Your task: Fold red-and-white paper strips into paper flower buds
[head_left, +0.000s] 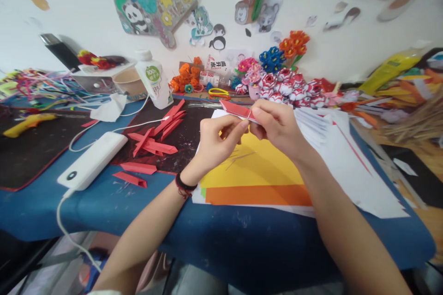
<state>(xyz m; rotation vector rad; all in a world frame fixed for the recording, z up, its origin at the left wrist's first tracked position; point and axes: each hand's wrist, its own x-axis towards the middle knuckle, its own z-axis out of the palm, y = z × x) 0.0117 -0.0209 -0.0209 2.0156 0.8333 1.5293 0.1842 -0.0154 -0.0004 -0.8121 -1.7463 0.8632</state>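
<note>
Between thumb and fingers, my right hand point(278, 124) grips a folded red paper strip point(237, 109), held above the stacked paper. A thin pale line, which looks like wire, runs along the strip and across it near my right thumb. My left hand point(219, 140) is closed in a pinch at the strip's lower edge, its fingertips on the thin wire and touching the right fingers. Loose thin wires point(238, 159) lie on the yellow paper point(270, 166) below. More folded red paper strips point(152, 147) are heaped on the dark mat to the left.
A white power bank point(92, 161) with cables lies at the left. Behind stand a white bottle point(154, 80), yellow-handled scissors point(218, 92) and crafted flowers point(273, 60). White paper sheets point(360, 175) spread to the right. An orange sheet point(259, 195) edges the stack.
</note>
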